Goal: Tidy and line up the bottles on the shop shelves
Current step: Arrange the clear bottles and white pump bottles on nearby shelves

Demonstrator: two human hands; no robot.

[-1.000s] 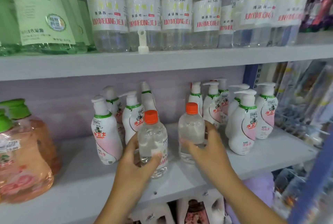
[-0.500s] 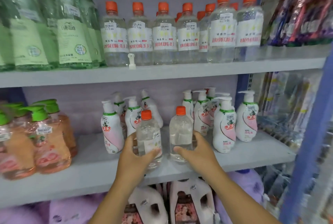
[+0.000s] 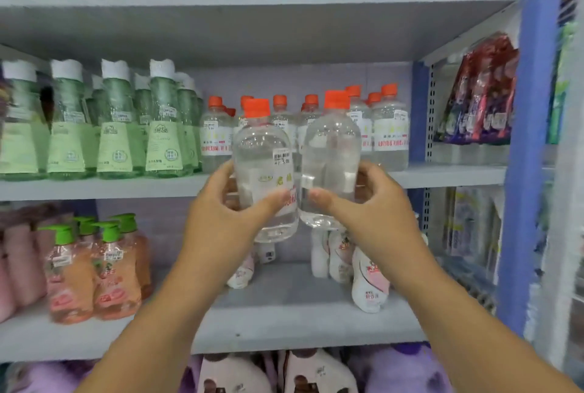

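We hold two clear bottles with orange caps upright in the air, side by side and just about touching, in front of the middle shelf [image 3: 442, 176]. Our left hand [image 3: 227, 212] grips the left clear bottle [image 3: 265, 171], thumb across its front near the red lettering and fingers curled round its far side; a small price sticker faces us. Our right hand [image 3: 369, 203] grips the right clear bottle [image 3: 330, 165] the same way, thumb on the front, fingers wrapped behind. Both bottles hang clear of any shelf, their bases above the lower shelf [image 3: 284, 313].

Behind them, on the middle shelf, a row of matching orange-capped bottles [image 3: 390, 130] stands upright with white labels and red print. To the left of that row stand green bottles with white caps [image 3: 164, 127]. On the lower shelf we see peach pump bottles with green tops [image 3: 104, 269] at the left and white pump bottles [image 3: 369, 282] below our hands, partly hidden by our wrists. Packets [image 3: 477, 92] hang at the right beside the blue upright [image 3: 531, 139].
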